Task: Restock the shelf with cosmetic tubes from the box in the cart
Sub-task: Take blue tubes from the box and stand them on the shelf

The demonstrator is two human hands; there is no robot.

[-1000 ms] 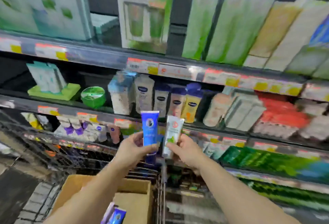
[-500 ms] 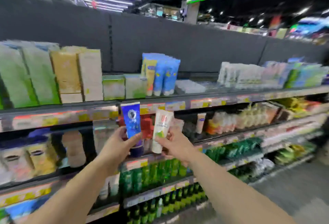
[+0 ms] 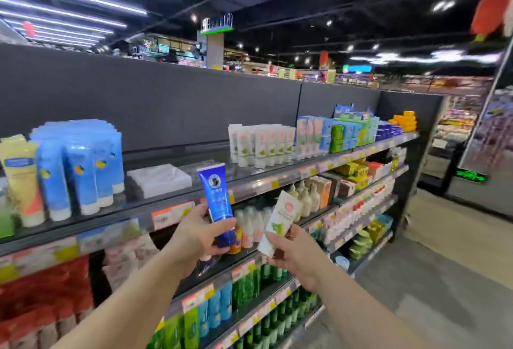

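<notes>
My left hand (image 3: 198, 234) grips a dark blue cosmetic tube (image 3: 218, 201), cap down, upright in front of the top shelf (image 3: 249, 179). My right hand (image 3: 294, 251) holds a white tube with a green leaf print (image 3: 280, 222), tilted to the right. On the top shelf stands a row of matching white tubes (image 3: 261, 144). Left of them is a bare gap with a clear tray (image 3: 159, 179). The cart and its box are out of view.
Light blue and yellow tubes (image 3: 80, 165) stand at the shelf's left. Boxed goods (image 3: 349, 132) fill its right end. Lower shelves hold bottles and green tubes (image 3: 249, 287). An open aisle floor (image 3: 433, 279) runs to the right.
The view has swung up and right from the cart to the top shelf. Both hands keep their tubes; the right one has dropped and tilted its white tube.
</notes>
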